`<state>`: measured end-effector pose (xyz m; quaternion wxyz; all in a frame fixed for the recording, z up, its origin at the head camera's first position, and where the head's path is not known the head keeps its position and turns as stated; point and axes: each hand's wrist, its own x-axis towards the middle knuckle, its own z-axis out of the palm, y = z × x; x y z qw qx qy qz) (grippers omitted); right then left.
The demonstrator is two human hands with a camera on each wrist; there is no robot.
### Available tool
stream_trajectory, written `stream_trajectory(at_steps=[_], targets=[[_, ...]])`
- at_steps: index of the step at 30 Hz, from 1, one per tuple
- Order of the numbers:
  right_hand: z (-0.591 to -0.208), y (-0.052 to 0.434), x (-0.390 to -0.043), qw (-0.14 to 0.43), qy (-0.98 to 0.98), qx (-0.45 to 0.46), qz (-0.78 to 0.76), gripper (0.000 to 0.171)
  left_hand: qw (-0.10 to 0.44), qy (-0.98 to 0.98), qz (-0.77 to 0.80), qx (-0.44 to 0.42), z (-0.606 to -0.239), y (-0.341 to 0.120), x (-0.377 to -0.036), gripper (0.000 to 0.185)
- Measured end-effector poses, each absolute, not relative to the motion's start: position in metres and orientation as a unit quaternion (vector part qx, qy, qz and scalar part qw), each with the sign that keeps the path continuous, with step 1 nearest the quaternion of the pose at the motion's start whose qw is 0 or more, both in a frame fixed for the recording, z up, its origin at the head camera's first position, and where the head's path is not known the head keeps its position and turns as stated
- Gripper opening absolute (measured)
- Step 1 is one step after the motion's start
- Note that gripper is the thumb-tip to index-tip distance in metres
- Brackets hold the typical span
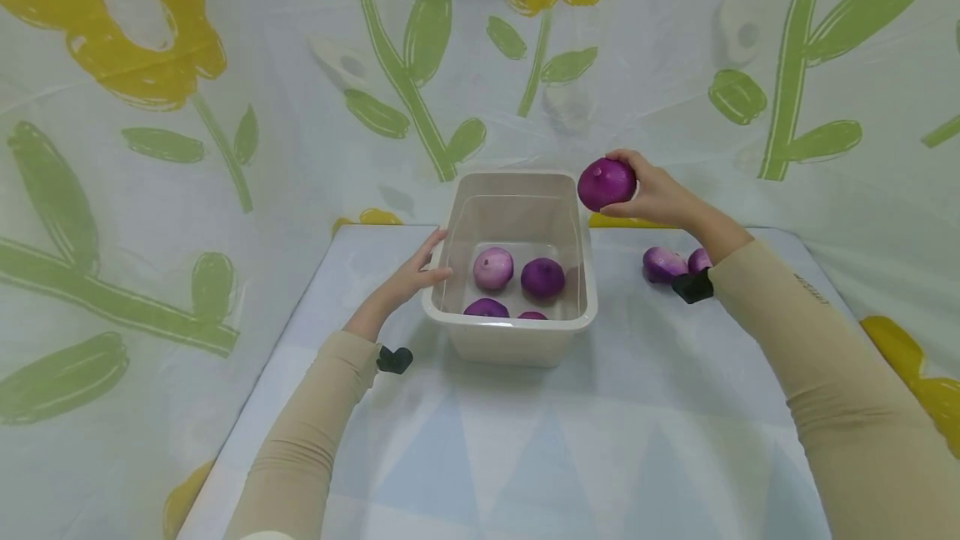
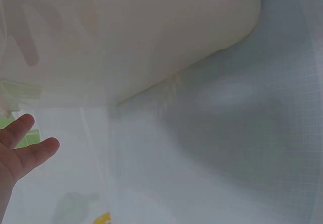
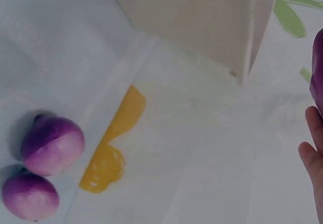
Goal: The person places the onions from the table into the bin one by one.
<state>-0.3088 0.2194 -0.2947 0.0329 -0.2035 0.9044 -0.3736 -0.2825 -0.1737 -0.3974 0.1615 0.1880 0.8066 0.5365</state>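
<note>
Red onion (image 1: 606, 184), raised off the bench (image 1: 622, 407), is hanging beside the far right corner of the beige plastic bin (image 1: 512, 345). The right hand (image 1: 656, 194) is gripping it, fingers and thumb wrapping its skin; the left hand (image 1: 412, 275) is holding nothing, its straight fingers lying apart at the bin's left rim, though whether they are touching it one cannot tell. Four onions (image 1: 493, 269) are lying inside the bin; two loose onions (image 1: 664, 265) are resting to its right. Seemingly, the work is standing midway through one transfer; the next move is probably calling for a leftward carry over the bin's rim and a gentle release inside.

Only the head view is showing the bin's contents. The right-wrist view is displaying both loose onions fully, one of which the right forearm (image 1: 722, 230) is partly hiding in the head view. The left-wrist view is revealing the bin's outer wall, but no onion.
</note>
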Motion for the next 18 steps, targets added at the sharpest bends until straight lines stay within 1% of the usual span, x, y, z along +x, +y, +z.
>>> stream_trajectory(at_steps=[2,4,7,9,14,18], targets=[[-0.29,0.212,-0.312,0.039,0.903,-0.207,-0.374,0.078,0.164,0.803,0.541,0.19,-0.394,-0.173,-0.28,0.09],[-0.286,0.204,-0.315,0.044,0.902,-0.212,-0.374,0.078,0.163,0.8,0.545,0.192,-0.394,-0.173,-0.28,0.087],[-0.284,0.192,-0.32,0.049,0.899,-0.224,-0.372,0.078,0.159,0.802,0.545,0.188,-0.403,-0.174,-0.286,0.079],[-0.283,0.184,-0.323,0.052,0.897,-0.232,-0.373,0.077,0.155,0.805,0.543,0.184,-0.409,-0.175,-0.29,0.077],[-0.282,0.167,-0.328,0.054,0.894,-0.238,-0.375,0.078,0.145,0.81,0.54,0.18,-0.413,-0.175,-0.291,0.077],[-0.281,0.154,-0.33,0.06,0.893,-0.24,-0.376,0.079,0.145,0.81,0.539,0.182,-0.412,-0.176,-0.29,0.085]])
